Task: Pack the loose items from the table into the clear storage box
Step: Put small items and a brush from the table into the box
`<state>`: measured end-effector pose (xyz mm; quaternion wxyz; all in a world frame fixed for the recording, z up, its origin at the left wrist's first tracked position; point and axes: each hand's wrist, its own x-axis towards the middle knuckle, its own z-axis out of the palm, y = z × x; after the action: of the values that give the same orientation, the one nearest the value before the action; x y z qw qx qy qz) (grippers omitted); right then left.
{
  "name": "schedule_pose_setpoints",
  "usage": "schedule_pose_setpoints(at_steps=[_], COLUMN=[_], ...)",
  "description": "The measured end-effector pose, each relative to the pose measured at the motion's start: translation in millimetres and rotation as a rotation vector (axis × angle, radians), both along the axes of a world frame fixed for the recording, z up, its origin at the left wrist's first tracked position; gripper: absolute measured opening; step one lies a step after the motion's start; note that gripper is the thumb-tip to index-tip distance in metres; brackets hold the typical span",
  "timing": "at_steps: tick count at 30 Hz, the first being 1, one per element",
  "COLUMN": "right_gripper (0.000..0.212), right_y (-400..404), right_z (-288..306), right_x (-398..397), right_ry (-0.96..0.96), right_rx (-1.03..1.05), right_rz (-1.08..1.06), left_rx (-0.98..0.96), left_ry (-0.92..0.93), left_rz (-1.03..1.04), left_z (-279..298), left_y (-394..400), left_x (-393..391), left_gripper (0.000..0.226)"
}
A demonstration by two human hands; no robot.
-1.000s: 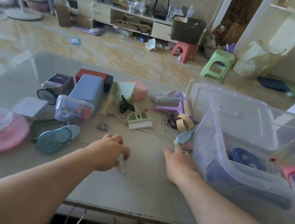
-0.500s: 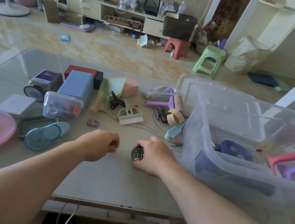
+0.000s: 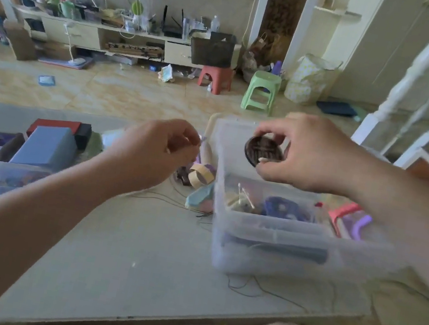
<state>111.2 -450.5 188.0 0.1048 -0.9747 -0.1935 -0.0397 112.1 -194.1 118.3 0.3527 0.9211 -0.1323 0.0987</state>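
Note:
My right hand (image 3: 309, 156) is raised over the clear storage box (image 3: 267, 230) and pinches a dark round disc (image 3: 262, 150) by its edge. The box stands on the right of the table and holds a blue round item (image 3: 282, 207), a pink handle (image 3: 342, 213) and a purple handle (image 3: 360, 225). My left hand (image 3: 152, 151) hovers left of the box with thumb and fingers pinched together; whether anything small is between them is unclear. Below it lie a tape roll (image 3: 199, 178) and a light blue item (image 3: 198, 196).
On the table's left are a blue box (image 3: 44, 146), a red box (image 3: 54, 124) and a small clear container (image 3: 10, 178). A thin dark wire (image 3: 256, 293) trails past the storage box. Beyond the glass table (image 3: 135, 248), a red stool (image 3: 215, 78) and a green stool (image 3: 260, 90) stand on the floor.
My right hand picked the dark disc off the table and lifted it over the box. My left hand rose from the tabletop. The view tilted upward.

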Motion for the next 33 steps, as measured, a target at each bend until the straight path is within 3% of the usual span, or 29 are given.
schedule_pose_setpoints(at_steps=[5, 9, 12, 15, 19, 22, 26, 30, 33], right_gripper=[0.048, 0.049, 0.057, 0.048, 0.063, 0.057, 0.042, 0.052, 0.044], right_y=[-84, -94, -94, -97, -108, -116, -119, -103, -91], right_z=[-60, -109, -136, -162, -169, -168, -161, -160, -167], right_x=[64, 102, 125, 137, 142, 146, 149, 145, 143], right_ry=[0.215, 0.366, 0.442, 0.495, 0.492, 0.467, 0.357, 0.362, 0.409], right_rx=[-0.307, -0.43, -0.547, -0.516, -0.441, -0.438, -0.341, -0.074, 0.018], right_rz=[-0.107, -0.049, -0.024, -0.028, -0.06, -0.078, -0.114, -0.127, -0.11], left_rx=[0.375, 0.804, 0.989, 1.109, 1.301, 1.275, 1.089, 0.932, 0.699], left_ry=[-0.078, 0.063, 0.167, 0.24, 0.485, 0.546, 0.55, 0.418, 0.263], left_rz=[-0.252, -0.313, -0.308, -0.283, -0.271, -0.236, -0.197, -0.136, -0.142], left_z=[8, -22, -44, -62, -71, -71, -77, -75, -73], left_y=[-104, -172, -195, -194, -189, -192, -193, -192, -191], left_x=[57, 103, 119, 131, 136, 135, 137, 141, 150], left_gripper=[0.012, 0.015, 0.024, 0.025, 0.035, 0.03, 0.031, 0.008, 0.023])
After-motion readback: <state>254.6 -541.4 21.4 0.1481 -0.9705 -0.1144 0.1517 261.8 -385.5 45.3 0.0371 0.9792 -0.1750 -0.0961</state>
